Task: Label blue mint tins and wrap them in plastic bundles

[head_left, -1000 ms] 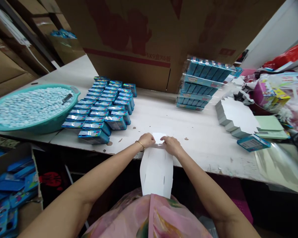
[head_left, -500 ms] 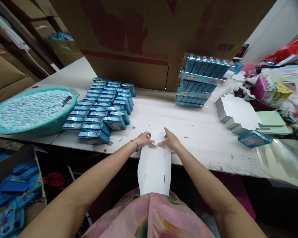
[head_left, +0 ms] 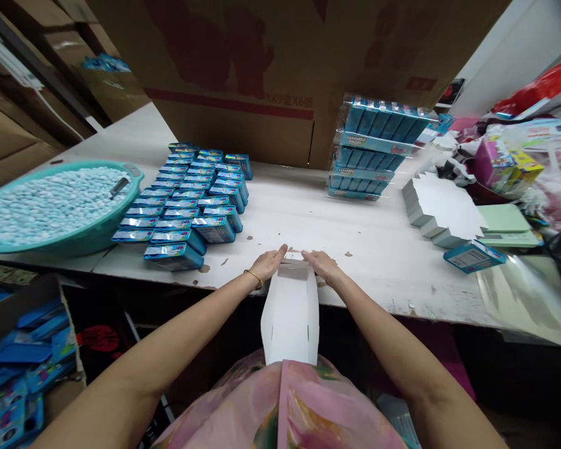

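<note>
A white carton blank (head_left: 290, 312) juts over the table's front edge, its near end against my pink clothing. Its far end is partly folded up, with small flaps raised. My left hand (head_left: 270, 263), with a gold bangle at the wrist, grips the left side of that end, thumb pointing forward. On the opposite side my right hand (head_left: 323, 264) holds the right edge with its fingers close together. Parts of the fingers are hidden behind the card.
Rows of blue boxes (head_left: 177, 212) stand left of my hands, beside a turquoise basin (head_left: 75, 240) of pale blue sweets. Wrapped blue packs (head_left: 369, 149) are stacked before a large brown carton (head_left: 234, 118). White blanks (head_left: 444, 206) and a single blue box (head_left: 474, 256) lie right.
The far flaps of the white blank, lying flatter before, now stand up. Both hands have shifted to its sides. The whole view has drifted slightly.
</note>
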The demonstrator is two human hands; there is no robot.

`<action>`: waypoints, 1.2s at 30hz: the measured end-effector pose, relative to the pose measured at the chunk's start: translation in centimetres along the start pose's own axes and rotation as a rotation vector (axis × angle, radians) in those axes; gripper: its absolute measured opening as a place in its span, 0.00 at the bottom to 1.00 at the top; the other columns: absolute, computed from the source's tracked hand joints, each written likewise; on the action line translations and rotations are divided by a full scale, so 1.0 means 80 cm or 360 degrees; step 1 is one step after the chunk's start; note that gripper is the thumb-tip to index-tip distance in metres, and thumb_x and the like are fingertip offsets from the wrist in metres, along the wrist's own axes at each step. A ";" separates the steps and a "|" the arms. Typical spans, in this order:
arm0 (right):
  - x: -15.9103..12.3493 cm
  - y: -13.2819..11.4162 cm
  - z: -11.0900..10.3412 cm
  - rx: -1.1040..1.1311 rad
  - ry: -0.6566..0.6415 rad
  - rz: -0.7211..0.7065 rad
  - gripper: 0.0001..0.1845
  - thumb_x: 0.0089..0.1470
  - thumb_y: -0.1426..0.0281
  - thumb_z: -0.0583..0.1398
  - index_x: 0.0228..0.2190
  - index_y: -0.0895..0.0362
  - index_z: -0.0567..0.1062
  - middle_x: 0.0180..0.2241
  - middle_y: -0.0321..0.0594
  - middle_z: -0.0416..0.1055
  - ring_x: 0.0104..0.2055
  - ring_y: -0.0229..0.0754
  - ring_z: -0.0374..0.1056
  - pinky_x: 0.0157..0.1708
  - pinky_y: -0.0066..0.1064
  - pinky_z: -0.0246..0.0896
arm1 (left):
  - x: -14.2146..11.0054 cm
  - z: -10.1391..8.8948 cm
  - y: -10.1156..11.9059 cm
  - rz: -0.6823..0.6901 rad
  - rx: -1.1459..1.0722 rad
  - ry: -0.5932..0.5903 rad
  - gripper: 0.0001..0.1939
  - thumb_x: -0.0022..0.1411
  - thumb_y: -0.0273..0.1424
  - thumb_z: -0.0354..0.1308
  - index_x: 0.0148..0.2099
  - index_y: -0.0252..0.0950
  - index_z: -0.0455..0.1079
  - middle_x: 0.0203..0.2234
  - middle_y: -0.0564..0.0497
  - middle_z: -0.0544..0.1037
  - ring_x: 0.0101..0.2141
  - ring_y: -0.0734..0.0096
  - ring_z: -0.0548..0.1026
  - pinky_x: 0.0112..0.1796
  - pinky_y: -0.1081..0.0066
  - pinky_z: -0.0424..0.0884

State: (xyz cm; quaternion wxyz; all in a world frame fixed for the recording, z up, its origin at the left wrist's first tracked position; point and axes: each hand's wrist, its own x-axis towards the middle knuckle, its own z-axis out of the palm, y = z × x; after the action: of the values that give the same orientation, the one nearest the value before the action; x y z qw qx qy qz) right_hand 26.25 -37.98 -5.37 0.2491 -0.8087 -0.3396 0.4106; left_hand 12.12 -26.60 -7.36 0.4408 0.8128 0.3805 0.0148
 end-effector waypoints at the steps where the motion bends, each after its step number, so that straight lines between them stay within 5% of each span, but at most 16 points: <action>1: 0.003 0.000 -0.003 0.0025 -0.0069 0.0001 0.22 0.47 0.53 0.52 0.31 0.58 0.73 0.29 0.39 0.69 0.28 0.37 0.63 0.25 0.26 0.57 | -0.001 0.000 0.000 -0.0020 -0.0022 -0.0006 0.36 0.55 0.53 0.28 0.30 0.33 0.70 0.31 0.45 0.75 0.36 0.62 0.70 0.38 0.68 0.62; 6: 0.026 -0.018 -0.014 -0.0426 -0.0544 -0.0291 0.14 0.41 0.65 0.60 0.33 0.56 0.75 0.30 0.36 0.73 0.32 0.35 0.66 0.30 0.23 0.59 | -0.004 0.001 -0.006 -0.0044 -0.0046 0.0015 0.33 0.55 0.52 0.33 0.31 0.32 0.70 0.32 0.46 0.76 0.36 0.65 0.71 0.39 0.70 0.63; 11: 0.038 -0.057 0.018 -0.1432 -0.0420 -0.0506 0.13 0.39 0.69 0.62 0.33 0.55 0.75 0.34 0.41 0.73 0.37 0.43 0.68 0.36 0.30 0.61 | -0.005 -0.004 -0.011 -0.0033 0.0105 -0.0020 0.24 0.51 0.48 0.46 0.32 0.32 0.70 0.24 0.51 0.73 0.29 0.68 0.70 0.30 0.72 0.63; 16: 0.034 -0.064 0.036 -0.1496 -0.0278 -0.0526 0.16 0.41 0.79 0.58 0.36 0.59 0.74 0.42 0.48 0.70 0.46 0.47 0.64 0.45 0.34 0.57 | -0.049 -0.012 0.006 0.0140 0.0366 0.0083 0.25 0.50 0.37 0.53 0.50 0.33 0.61 0.36 0.47 0.73 0.37 0.66 0.70 0.36 0.71 0.65; 22: 0.043 -0.013 -0.015 -0.1470 -0.0076 -0.0142 0.17 0.42 0.78 0.56 0.38 0.64 0.73 0.37 0.54 0.71 0.39 0.49 0.69 0.34 0.32 0.62 | -0.158 0.026 0.022 0.0836 0.0767 0.0431 0.23 0.57 0.37 0.47 0.54 0.36 0.57 0.49 0.42 0.66 0.49 0.59 0.63 0.49 0.59 0.59; 25: 0.042 0.006 -0.030 -0.1416 0.0007 -0.0007 0.16 0.44 0.76 0.55 0.37 0.63 0.73 0.34 0.52 0.72 0.36 0.46 0.69 0.31 0.29 0.61 | -0.153 0.048 0.002 0.0807 0.0964 0.0574 0.25 0.58 0.34 0.46 0.57 0.35 0.54 0.52 0.40 0.63 0.52 0.55 0.59 0.52 0.54 0.52; 29: 0.007 0.006 -0.033 -0.1354 0.0138 0.0021 0.14 0.50 0.70 0.53 0.37 0.61 0.73 0.35 0.49 0.71 0.37 0.45 0.68 0.34 0.30 0.60 | -0.100 0.050 -0.028 0.0806 0.1061 0.0583 0.24 0.58 0.32 0.48 0.57 0.35 0.54 0.52 0.40 0.62 0.52 0.56 0.59 0.51 0.57 0.54; 31: -0.021 0.005 -0.024 -0.1329 0.0383 -0.0214 0.18 0.53 0.65 0.51 0.44 0.59 0.68 0.43 0.50 0.67 0.43 0.46 0.64 0.40 0.34 0.57 | -0.081 0.045 -0.035 0.0840 0.1081 0.0520 0.24 0.56 0.32 0.51 0.55 0.35 0.57 0.50 0.40 0.64 0.50 0.57 0.60 0.48 0.59 0.58; 33: -0.048 0.008 -0.005 -0.1335 0.0573 -0.0682 0.22 0.53 0.63 0.53 0.48 0.58 0.63 0.47 0.49 0.62 0.46 0.47 0.59 0.43 0.36 0.54 | -0.074 0.042 -0.039 0.0839 0.1103 0.0485 0.24 0.54 0.31 0.53 0.54 0.37 0.58 0.46 0.40 0.66 0.47 0.57 0.62 0.45 0.59 0.59; 36: -0.065 0.023 0.027 -0.1426 0.0488 -0.1099 0.19 0.49 0.63 0.58 0.43 0.57 0.66 0.42 0.45 0.65 0.43 0.46 0.59 0.41 0.35 0.54 | -0.075 0.044 -0.043 0.0855 0.1142 0.0533 0.21 0.55 0.29 0.51 0.53 0.38 0.59 0.41 0.43 0.68 0.43 0.59 0.63 0.44 0.59 0.58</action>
State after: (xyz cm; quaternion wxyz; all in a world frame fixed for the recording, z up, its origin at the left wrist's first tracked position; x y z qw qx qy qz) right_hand 22.82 -42.86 -5.23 0.0485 -0.7278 -0.6840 0.0002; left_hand 7.05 -31.75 -10.13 0.0455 0.9697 0.2037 0.1266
